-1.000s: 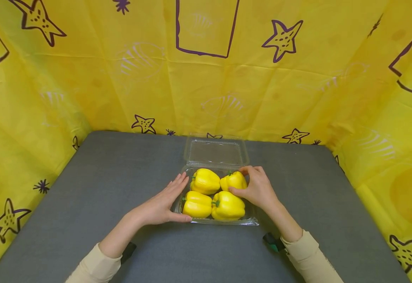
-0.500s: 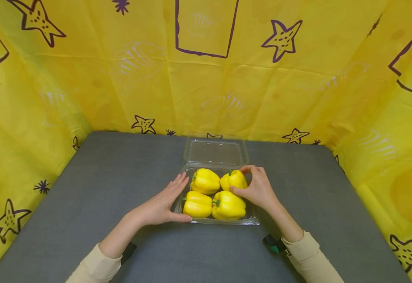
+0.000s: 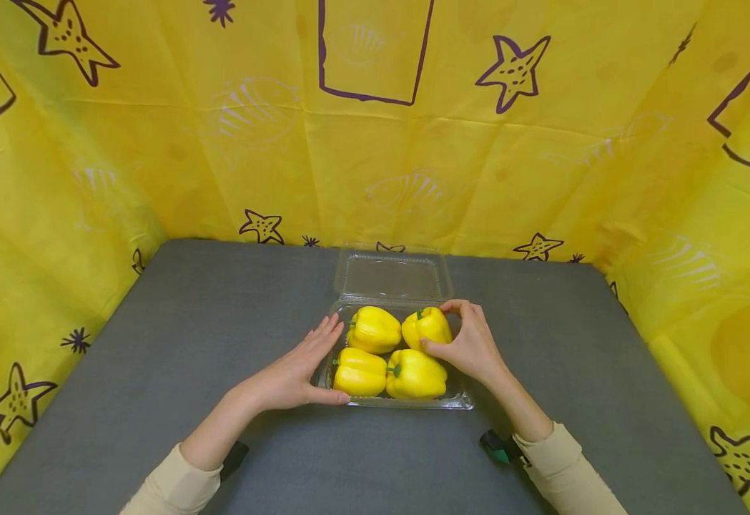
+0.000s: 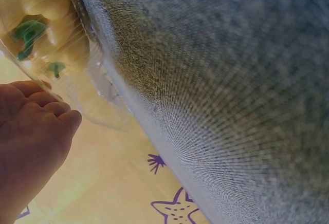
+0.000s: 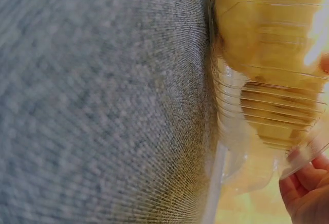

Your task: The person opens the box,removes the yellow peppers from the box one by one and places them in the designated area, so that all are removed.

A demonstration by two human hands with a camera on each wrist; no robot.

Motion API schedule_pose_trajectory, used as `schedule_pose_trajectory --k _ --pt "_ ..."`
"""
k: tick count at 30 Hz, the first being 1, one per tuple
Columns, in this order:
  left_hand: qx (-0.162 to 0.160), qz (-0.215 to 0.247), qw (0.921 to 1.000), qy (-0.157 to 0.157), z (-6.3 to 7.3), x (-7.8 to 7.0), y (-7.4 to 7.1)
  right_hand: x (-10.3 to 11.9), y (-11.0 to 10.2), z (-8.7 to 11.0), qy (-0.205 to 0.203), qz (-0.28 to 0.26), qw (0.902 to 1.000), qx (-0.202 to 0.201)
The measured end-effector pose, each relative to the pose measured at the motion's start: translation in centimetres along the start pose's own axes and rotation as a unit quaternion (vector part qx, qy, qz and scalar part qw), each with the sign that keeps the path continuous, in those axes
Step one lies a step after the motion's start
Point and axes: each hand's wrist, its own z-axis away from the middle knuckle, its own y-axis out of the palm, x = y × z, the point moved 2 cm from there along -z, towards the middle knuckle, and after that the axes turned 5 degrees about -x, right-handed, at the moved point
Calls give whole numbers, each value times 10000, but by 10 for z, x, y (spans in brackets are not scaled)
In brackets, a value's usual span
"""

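Several yellow bell peppers with green stems fill a clear plastic clamshell container [image 3: 407, 405], its lid [image 3: 394, 277] tipped back. My right hand [image 3: 474, 343] holds the back right bell pepper [image 3: 425, 327], thumb at its front and fingers behind. Beside it lie the back left bell pepper [image 3: 375, 330], the front left bell pepper [image 3: 359, 373] and the front right bell pepper [image 3: 416, 375]. With fingers extended, my left hand [image 3: 291, 372] rests along the container's left side, thumb at the front rim. Through the clear wall, the left wrist view shows a green stem [image 4: 31, 34].
The container stands on a grey cloth-covered table [image 3: 272, 458]. A yellow curtain [image 3: 400, 157] with starfish and fish drawings hangs round the back and sides. Dark straps with devices [image 3: 502, 446] sit at both wrists.
The back right bell pepper has shifted slightly to the right along with my right hand. The front right bell pepper has moved a little. My left hand stays in place.
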Motion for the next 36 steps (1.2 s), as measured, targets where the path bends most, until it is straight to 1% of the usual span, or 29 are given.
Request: schedule_pose_trajectory --k 8,15,20,22,29,36 --pt "4 -4 10000 5 0 -1 -1 3 -3 1 -46 -225 9996 -167" --pt "11 17 10000 -91 0 -1 -1 8 -10 1 -229 -784 9958 -404" --pt "-28 -14 10000 6 0 -1 -1 8 -16 2 -325 -996 9929 -557" --pt "-44 -32 10000 52 0 -1 0 7 -19 3 -317 -991 9927 -616" --pt "-54 -22 10000 52 0 0 0 2 -27 4 -257 -992 9919 -749" --pt "-50 -23 10000 78 1 -1 0 -2 -38 2 -238 -943 9899 -1031"
